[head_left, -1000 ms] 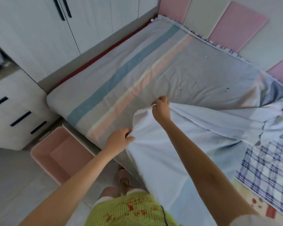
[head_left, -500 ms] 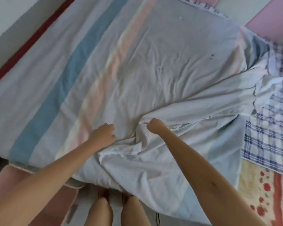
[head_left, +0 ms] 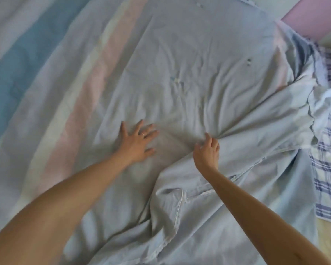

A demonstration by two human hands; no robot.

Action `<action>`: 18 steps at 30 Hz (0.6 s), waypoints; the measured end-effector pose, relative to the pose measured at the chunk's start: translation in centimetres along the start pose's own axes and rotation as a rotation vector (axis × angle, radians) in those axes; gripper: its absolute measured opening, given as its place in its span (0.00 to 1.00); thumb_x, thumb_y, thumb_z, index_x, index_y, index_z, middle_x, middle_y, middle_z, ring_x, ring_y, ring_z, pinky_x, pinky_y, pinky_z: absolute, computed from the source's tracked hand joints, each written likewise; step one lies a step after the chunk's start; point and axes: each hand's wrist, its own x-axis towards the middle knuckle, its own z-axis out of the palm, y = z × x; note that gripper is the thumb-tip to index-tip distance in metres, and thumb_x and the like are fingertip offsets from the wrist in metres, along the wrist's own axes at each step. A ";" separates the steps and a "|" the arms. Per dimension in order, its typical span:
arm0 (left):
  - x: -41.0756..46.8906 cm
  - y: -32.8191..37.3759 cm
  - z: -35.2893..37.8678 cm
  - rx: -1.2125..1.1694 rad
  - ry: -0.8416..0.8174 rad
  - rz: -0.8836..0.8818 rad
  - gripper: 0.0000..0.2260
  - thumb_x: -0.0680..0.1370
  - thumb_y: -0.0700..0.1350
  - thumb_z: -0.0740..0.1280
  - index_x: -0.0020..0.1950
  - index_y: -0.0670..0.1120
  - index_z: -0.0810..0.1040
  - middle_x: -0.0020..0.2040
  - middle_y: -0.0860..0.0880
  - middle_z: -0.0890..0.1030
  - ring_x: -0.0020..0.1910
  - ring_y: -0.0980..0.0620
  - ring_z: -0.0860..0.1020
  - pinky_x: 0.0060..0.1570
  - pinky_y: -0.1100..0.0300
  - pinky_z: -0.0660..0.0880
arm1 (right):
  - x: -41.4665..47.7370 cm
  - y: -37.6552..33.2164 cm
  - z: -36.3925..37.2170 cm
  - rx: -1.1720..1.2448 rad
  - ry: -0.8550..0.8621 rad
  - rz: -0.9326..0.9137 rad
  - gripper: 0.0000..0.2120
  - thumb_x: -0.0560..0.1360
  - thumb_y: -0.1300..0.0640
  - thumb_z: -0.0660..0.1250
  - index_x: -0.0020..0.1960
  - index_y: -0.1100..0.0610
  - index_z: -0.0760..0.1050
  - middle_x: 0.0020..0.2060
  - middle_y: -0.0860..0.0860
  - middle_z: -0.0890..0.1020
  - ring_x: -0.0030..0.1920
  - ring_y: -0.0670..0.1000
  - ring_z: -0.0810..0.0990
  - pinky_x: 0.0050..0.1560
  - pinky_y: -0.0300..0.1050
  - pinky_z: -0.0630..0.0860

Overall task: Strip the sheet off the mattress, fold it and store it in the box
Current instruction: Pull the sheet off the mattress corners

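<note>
Head view: the half-stripped sheet (head_left: 180, 83) is flattened by the spread left hand (head_left: 137, 142), pinched by the right hand (head_left: 207, 152); folding remains.

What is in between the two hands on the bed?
Only rumpled sheet lies between the left hand and right hand, seen in the head view.

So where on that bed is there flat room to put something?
The smooth stretch of sheet beyond both hands, between the pink stripe and the bunched edge at right, lies free. Also the blue stripe far left. Crowded: folds gathered at the right hand, and the left hand pressing flat.
</note>
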 end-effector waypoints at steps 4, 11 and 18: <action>-4.4 -16.7 2.0 0.051 0.226 -0.313 0.33 0.72 0.66 0.48 0.74 0.53 0.64 0.75 0.51 0.63 0.75 0.42 0.57 0.67 0.34 0.37 | 4.1 -7.6 5.1 -0.094 -0.020 -0.036 0.26 0.80 0.48 0.54 0.77 0.51 0.53 0.75 0.54 0.57 0.75 0.58 0.53 0.73 0.59 0.51; -26.6 -36.5 4.9 -0.053 0.121 -1.099 0.33 0.74 0.71 0.47 0.76 0.58 0.54 0.78 0.55 0.52 0.76 0.44 0.51 0.62 0.25 0.49 | -2.1 -32.0 16.9 -0.254 -0.295 -0.465 0.32 0.79 0.37 0.49 0.77 0.44 0.39 0.77 0.50 0.39 0.76 0.60 0.39 0.69 0.70 0.37; -39.6 -38.9 9.7 -0.120 0.206 -1.270 0.34 0.73 0.67 0.46 0.76 0.54 0.57 0.77 0.52 0.55 0.75 0.39 0.49 0.60 0.24 0.45 | -17.2 -49.8 27.7 -0.369 -0.412 -1.073 0.33 0.78 0.34 0.46 0.76 0.42 0.36 0.76 0.49 0.34 0.75 0.61 0.32 0.62 0.73 0.27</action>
